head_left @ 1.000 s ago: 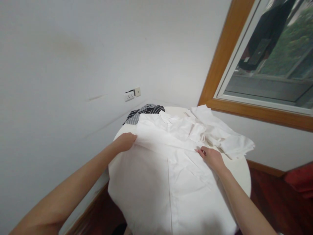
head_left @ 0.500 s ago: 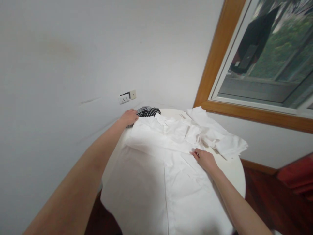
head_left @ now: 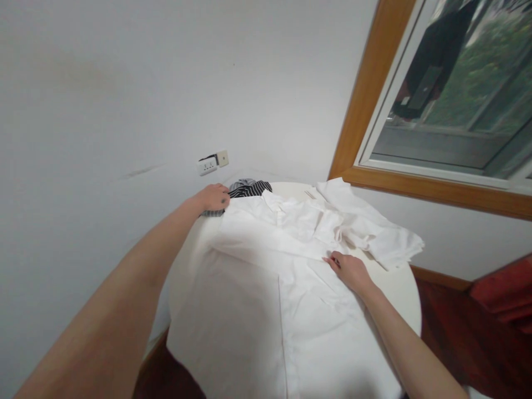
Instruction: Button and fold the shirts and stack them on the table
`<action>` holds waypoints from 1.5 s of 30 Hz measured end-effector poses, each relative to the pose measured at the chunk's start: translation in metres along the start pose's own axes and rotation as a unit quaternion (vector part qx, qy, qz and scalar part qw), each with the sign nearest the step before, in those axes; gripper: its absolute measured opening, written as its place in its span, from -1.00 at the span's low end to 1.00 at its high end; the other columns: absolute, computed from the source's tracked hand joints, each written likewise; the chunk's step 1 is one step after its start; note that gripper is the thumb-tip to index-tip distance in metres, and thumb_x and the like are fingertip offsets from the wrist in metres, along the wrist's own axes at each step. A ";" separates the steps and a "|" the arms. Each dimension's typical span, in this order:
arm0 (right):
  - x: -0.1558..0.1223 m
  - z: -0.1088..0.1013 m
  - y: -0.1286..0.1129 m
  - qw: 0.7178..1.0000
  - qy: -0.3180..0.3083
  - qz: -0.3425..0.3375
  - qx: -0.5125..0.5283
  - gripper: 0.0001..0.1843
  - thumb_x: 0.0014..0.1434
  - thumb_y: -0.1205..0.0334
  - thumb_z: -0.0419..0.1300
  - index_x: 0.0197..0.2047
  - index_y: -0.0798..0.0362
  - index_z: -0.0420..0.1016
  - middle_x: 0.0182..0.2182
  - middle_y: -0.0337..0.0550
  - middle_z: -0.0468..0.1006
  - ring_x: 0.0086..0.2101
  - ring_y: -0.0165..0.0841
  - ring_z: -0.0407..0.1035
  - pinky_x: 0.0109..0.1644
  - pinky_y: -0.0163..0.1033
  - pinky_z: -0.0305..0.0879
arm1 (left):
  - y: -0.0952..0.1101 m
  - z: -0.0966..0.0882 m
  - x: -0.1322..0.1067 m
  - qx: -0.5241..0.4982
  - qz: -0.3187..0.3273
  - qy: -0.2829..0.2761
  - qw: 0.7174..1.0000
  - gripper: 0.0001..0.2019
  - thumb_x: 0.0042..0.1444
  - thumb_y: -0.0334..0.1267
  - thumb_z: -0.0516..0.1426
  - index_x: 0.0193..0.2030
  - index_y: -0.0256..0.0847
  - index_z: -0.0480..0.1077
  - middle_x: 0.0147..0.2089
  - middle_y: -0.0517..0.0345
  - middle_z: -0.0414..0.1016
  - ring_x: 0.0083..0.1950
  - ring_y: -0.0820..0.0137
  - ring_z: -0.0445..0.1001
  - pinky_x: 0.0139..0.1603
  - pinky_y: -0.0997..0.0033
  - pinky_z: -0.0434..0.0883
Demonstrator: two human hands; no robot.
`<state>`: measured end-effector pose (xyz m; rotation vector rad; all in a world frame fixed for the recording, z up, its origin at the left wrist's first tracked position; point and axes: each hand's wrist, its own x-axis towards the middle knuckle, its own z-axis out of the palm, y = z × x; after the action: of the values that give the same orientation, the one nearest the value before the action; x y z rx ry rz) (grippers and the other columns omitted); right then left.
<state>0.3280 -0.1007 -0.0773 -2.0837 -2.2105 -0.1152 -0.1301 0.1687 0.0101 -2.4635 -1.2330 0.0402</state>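
Note:
A white shirt (head_left: 245, 310) lies spread over a round white table (head_left: 401, 291), its lower part hanging over the near edge. My right hand (head_left: 347, 270) pinches the cloth near the shirt's middle, thumb and fingertips together. Past the shirt's far left corner, my left hand (head_left: 214, 198) is closed on a black-and-white striped garment (head_left: 251, 189); its fingertips are partly hidden. Grey striped cloth shows under that hand. The shirt's collar and sleeve part (head_left: 369, 230) lies rumpled at the far right, reaching past the table's edge.
A white wall with a power socket (head_left: 206, 166) stands right behind the table. At the right is a wood-framed window (head_left: 415, 180). Red fabric (head_left: 505, 296) lies near the dark wooden floor (head_left: 457, 327) at the right.
My left hand has shifted slightly left, away from the shirt's corner, and more of the grey striped cloth shows beneath it. My right hand keeps its pinch on the shirt.

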 end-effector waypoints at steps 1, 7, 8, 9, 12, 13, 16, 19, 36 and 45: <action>0.000 0.000 0.000 1.000 0.000 0.001 0.000 -0.60 0.35 -0.06 -0.10 -0.27 -0.01 0.42 -0.43 -0.16 0.60 -0.35 -0.30 0.50 -0.41 -0.31 0.02 | 0.002 0.001 0.001 0.007 0.013 0.005 1.000 -0.69 0.15 -0.12 -0.01 -0.14 -0.14 0.51 0.12 0.08 0.43 0.13 0.28 0.31 0.16 0.33 0.18; -0.001 -0.003 -0.001 1.000 -0.011 0.005 -0.003 -0.62 0.34 -0.04 -0.09 -0.27 -0.01 0.43 -0.42 -0.16 0.60 -0.35 -0.30 0.50 -0.42 -0.30 0.01 | 0.014 0.008 0.012 0.019 -0.029 0.054 0.998 -0.68 0.22 -0.12 -0.03 -0.10 -0.26 0.44 0.10 -0.12 0.38 0.14 0.17 0.28 0.11 0.22 0.21; -0.001 -0.003 -0.001 1.000 -0.012 0.006 -0.003 -0.62 0.34 -0.03 -0.08 -0.27 -0.01 0.44 -0.42 -0.16 0.60 -0.35 -0.30 0.50 -0.42 -0.30 0.01 | 0.015 0.008 0.013 0.020 -0.035 0.062 0.997 -0.68 0.22 -0.11 -0.02 -0.10 -0.25 0.43 0.10 -0.11 0.38 0.15 0.16 0.27 0.11 0.21 0.21; -0.001 -0.003 -0.001 1.000 -0.012 0.005 -0.003 -0.63 0.34 -0.02 -0.08 -0.26 -0.01 0.44 -0.42 -0.16 0.60 -0.35 -0.30 0.50 -0.42 -0.30 0.01 | 0.015 0.008 0.013 0.020 -0.041 0.069 0.997 -0.69 0.22 -0.10 -0.02 -0.11 -0.23 0.43 0.11 -0.10 0.37 0.15 0.15 0.27 0.11 0.20 0.21; -0.001 -0.004 -0.001 1.000 -0.006 -0.007 -0.004 -0.63 0.34 -0.02 -0.08 -0.26 -0.01 0.44 -0.42 -0.16 0.60 -0.36 -0.31 0.50 -0.42 -0.30 0.01 | 0.014 0.007 0.016 0.016 -0.054 0.070 0.996 -0.70 0.22 -0.06 0.00 -0.09 -0.17 0.42 0.11 -0.06 0.36 0.15 0.15 0.26 0.08 0.20 0.22; -0.002 -0.004 -0.001 1.000 -0.004 -0.015 -0.004 -0.63 0.34 -0.02 -0.07 -0.27 -0.01 0.44 -0.43 -0.16 0.60 -0.36 -0.31 0.50 -0.42 -0.30 0.01 | 0.012 0.006 0.017 0.015 -0.054 0.065 0.996 -0.69 0.22 -0.04 0.00 -0.08 -0.16 0.41 0.11 -0.05 0.36 0.15 0.15 0.26 0.06 0.20 0.23; -0.002 -0.006 -0.001 0.999 -0.001 -0.034 -0.001 -0.62 0.34 -0.03 -0.07 -0.28 -0.01 0.44 -0.44 -0.17 0.60 -0.38 -0.32 0.49 -0.42 -0.30 0.00 | 0.009 0.000 0.024 0.023 -0.037 0.048 0.998 -0.67 0.22 -0.02 0.00 -0.05 -0.16 0.41 0.09 -0.06 0.37 0.12 0.16 0.29 0.03 0.23 0.23; -0.002 -0.006 -0.001 0.999 0.000 -0.039 0.004 -0.63 0.34 -0.02 -0.06 -0.29 -0.01 0.44 -0.43 -0.18 0.60 -0.38 -0.33 0.49 -0.42 -0.30 -0.01 | 0.007 -0.009 0.033 0.041 -0.007 0.034 0.999 -0.68 0.23 -0.04 0.00 -0.05 -0.17 0.40 0.08 -0.05 0.38 0.11 0.18 0.30 0.02 0.28 0.22; -0.003 -0.009 -0.004 0.999 0.014 0.006 -0.039 -0.55 0.35 -0.09 -0.14 -0.29 -0.03 0.45 -0.42 -0.16 0.61 -0.40 -0.32 0.47 -0.42 -0.31 -0.01 | 0.099 -0.008 -0.011 0.027 -0.082 0.157 0.984 -0.63 0.27 -0.30 -0.12 0.15 -0.32 0.25 0.22 -0.23 0.25 0.23 0.07 0.18 0.22 0.03 0.09; -0.006 -0.013 0.009 0.998 -0.016 0.023 0.053 -0.51 0.29 -0.15 -0.10 -0.37 0.01 0.45 -0.47 -0.18 0.54 -0.41 -0.35 0.40 -0.42 -0.32 -0.02 | 0.156 0.054 -0.063 -0.121 -0.182 0.145 0.965 -0.53 0.25 -0.18 -0.13 0.20 -0.42 0.24 0.20 -0.28 0.32 0.30 0.06 0.19 0.27 0.01 0.17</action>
<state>0.3374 -0.1081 -0.0655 -2.0912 -2.1346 0.0388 -0.0596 0.0532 -0.1037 -2.2817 -1.6048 -0.5793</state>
